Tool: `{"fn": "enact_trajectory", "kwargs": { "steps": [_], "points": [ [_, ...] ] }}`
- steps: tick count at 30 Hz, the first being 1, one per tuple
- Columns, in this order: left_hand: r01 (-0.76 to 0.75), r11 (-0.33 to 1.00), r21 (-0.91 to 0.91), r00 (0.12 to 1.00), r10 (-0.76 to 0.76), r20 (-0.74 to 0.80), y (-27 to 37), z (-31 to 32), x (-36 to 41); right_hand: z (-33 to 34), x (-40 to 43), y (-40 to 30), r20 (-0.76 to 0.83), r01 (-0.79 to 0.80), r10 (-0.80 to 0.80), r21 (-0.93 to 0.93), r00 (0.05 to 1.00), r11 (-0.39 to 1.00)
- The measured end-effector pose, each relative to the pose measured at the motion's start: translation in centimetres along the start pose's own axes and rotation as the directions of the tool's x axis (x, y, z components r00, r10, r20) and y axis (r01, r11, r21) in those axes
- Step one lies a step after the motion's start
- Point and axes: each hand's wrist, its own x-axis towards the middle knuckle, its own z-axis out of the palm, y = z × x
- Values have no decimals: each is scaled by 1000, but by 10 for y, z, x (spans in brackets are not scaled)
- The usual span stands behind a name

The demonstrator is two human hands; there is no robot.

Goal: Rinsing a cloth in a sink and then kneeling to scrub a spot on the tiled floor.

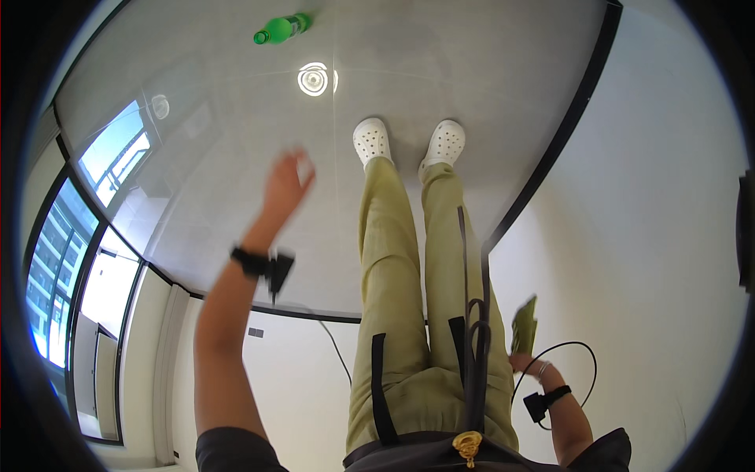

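My left hand (pixel 288 180) is raised over the tiled floor, blurred, its fingers curled towards the thumb; whether anything is between them cannot be told. At my right side, beside the thigh, my right hand (pixel 522 363) is shut on a flat green item (pixel 524 327), perhaps a packet or a folded cloth. Each wrist wears a black strap with a small box. On the floor ahead a green plastic bottle (pixel 283 29) lies on its side, well beyond my left hand.
White perforated clogs (pixel 373 140) are on my feet. A dark skirting board (pixel 554 141) and a pale wall (pixel 643 177) run along the right. Windows (pixel 62 265) stand at the left. A black cable (pixel 594 360) loops by my right wrist, and dark cords hang in front of my trousers.
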Motion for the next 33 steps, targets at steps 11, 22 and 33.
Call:
{"fn": "enact_trajectory", "kwargs": {
  "steps": [11, 22, 33],
  "points": [
    [587, 799, -131, 292, -58, 955, 109, 4, -235, 97, -19, 81, -127, -112, 372, 823, 919, 557],
    [559, 574, -599, 441, 407, 800, 115, -35, -230, -2, 28, 146, -467, -118, -55, -334, 882, 935],
    [544, 820, -180, 549, -185, 815, 159, -31, -219, -197, 56, 141, -453, -309, -151, -780, 879, 544]
  ]
}}
